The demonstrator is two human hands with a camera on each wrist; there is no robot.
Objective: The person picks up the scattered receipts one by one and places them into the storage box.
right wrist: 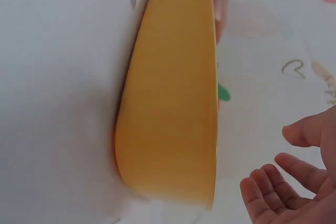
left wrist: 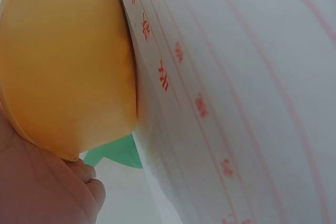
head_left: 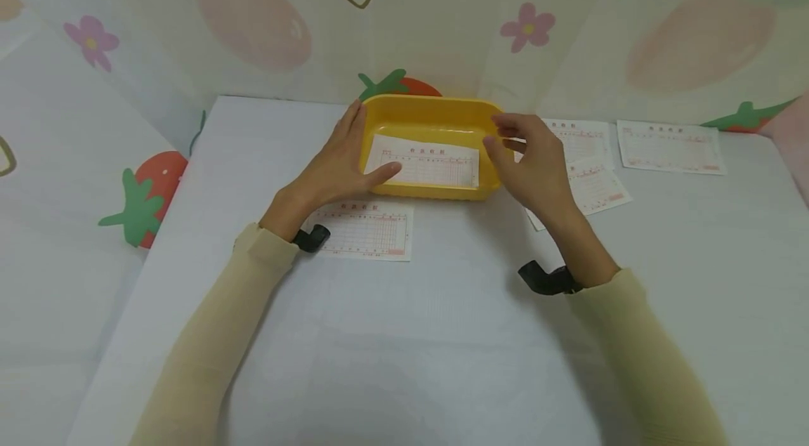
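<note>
A yellow plastic basin stands near the table's back edge, with a receipt slip inside it. My left hand holds the basin's left end, its fingers along the outer side and the thumb over the front rim. In the left wrist view that hand meets the basin's end. Above the basin's right rim is my right hand, fingers loosely bent and nothing in them. The right wrist view shows this hand apart from the basin wall.
Another slip lies in front of the basin, beneath the left wrist. Right of the basin are two overlapping slips, partly behind the right hand, and a separate slip. A patterned cloth hangs behind the white table.
</note>
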